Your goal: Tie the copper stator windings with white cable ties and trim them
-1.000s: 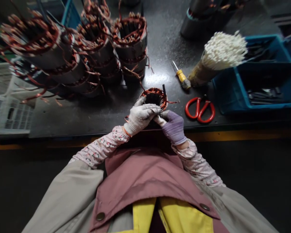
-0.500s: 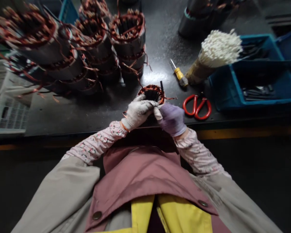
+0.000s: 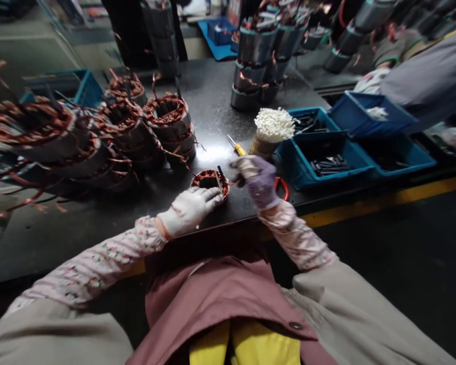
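A small motor stator with copper windings (image 3: 209,177) stands on the dark bench before me. My left hand (image 3: 192,209), in a white glove, lies over its near rim, fingers together and bent across the edge. A black strip (image 3: 222,173) sticks up from the stator's right side. My right hand (image 3: 260,180), in a purple glove, is just right of the stator with curled, blurred fingers. It covers the handle end of a yellow screwdriver (image 3: 240,149); whether it grips this is unclear. Behind that hand, red-handled scissors (image 3: 286,188) show in part.
Stacked stators (image 3: 167,114) crowd the left side; others (image 3: 251,56) stand at the back. A bundle of white sticks or ties (image 3: 274,124) stands beside blue bins (image 3: 300,170) holding dark pieces. At the right reaches another person's grey sleeve (image 3: 425,76).
My right hand has left the stator's near rim and moved right, to the screwdriver's handle end. My left hand now lies flatter over the rim. The view has tilted up and turned right.
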The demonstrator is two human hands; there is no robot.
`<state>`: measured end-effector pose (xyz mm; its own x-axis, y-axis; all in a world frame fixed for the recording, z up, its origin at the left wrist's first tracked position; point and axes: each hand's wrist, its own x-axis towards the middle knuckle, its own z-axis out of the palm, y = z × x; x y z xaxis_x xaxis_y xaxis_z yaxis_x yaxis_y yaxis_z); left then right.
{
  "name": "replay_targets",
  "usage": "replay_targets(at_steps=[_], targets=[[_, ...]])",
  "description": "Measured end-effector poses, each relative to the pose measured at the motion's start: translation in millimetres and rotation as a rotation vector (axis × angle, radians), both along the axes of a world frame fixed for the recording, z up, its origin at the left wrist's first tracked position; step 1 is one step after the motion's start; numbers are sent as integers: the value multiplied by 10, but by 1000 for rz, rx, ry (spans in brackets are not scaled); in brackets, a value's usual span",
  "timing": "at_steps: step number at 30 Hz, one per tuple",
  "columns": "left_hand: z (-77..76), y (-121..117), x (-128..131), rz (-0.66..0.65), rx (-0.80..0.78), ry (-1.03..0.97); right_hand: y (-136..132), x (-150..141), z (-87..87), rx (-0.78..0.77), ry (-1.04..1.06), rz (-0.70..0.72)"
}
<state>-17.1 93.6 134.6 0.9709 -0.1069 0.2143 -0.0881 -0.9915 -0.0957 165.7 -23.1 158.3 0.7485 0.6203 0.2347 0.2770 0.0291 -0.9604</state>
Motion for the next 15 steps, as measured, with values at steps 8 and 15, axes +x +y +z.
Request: replay_targets(at_steps=[8,15], targets=[[319,342,171,-140,175,420,-342,1210,-179,-367,-671,-614],[190,376,101,-46,-43,313,-202,1323,-198,-730,-829,-524]])
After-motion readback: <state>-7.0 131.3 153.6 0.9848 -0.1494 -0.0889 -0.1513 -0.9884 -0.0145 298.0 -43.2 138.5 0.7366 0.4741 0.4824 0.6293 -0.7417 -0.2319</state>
